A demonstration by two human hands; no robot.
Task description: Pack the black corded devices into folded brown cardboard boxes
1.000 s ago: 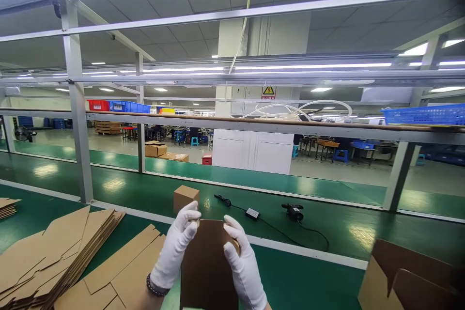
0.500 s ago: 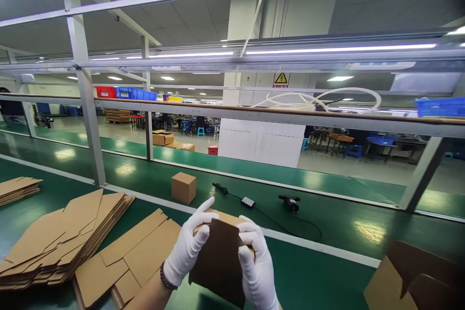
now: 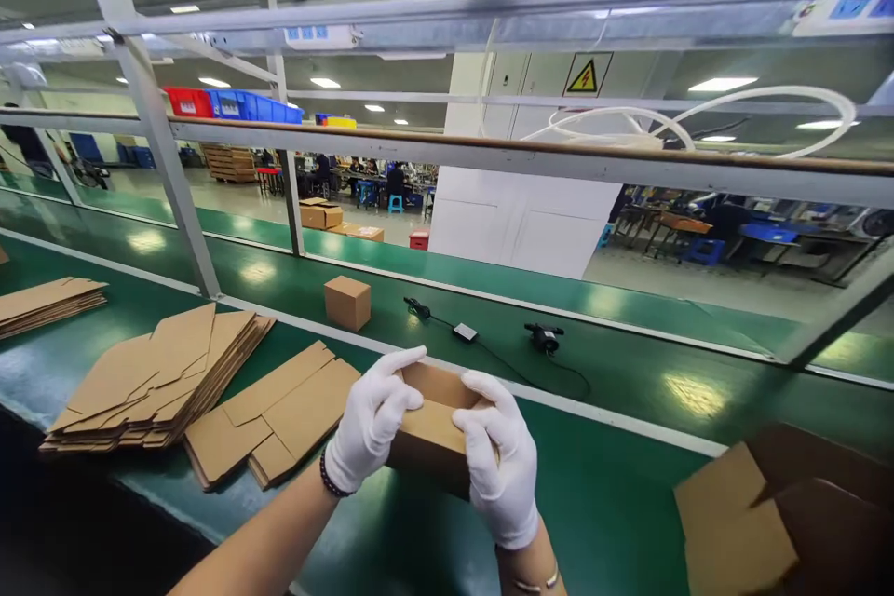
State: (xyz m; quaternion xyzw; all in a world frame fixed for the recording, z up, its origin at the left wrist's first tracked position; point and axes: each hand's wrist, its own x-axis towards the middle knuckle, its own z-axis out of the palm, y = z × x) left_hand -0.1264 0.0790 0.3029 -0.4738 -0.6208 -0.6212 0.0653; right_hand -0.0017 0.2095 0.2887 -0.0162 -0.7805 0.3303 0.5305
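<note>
Between my white-gloved hands is a small brown cardboard box (image 3: 433, 433), held above the green work surface. My left hand (image 3: 373, 410) grips its left side, with thumb and fingers pinching the upper edge. On the opposite side, my right hand (image 3: 497, 447) holds the edge with fingers curled over it. An opening shows at the far upper part of the box; its underside is in shadow. Left of my hands lie flattened cardboard boxes (image 3: 293, 400), beside a taller stack of flat cardboard (image 3: 154, 382).
A closed small carton (image 3: 347, 303) stands on the far green belt. Near it lie a power adapter (image 3: 465, 331) with black cable and a black device (image 3: 544, 337). At lower right is an open cardboard box (image 3: 740, 512). A metal shelf rail (image 3: 419, 147) crosses ahead.
The dark flap that hung facing me has swung away, and the box's tan face and opening now show. Both hands keep hold. The camera view has tilted down.
</note>
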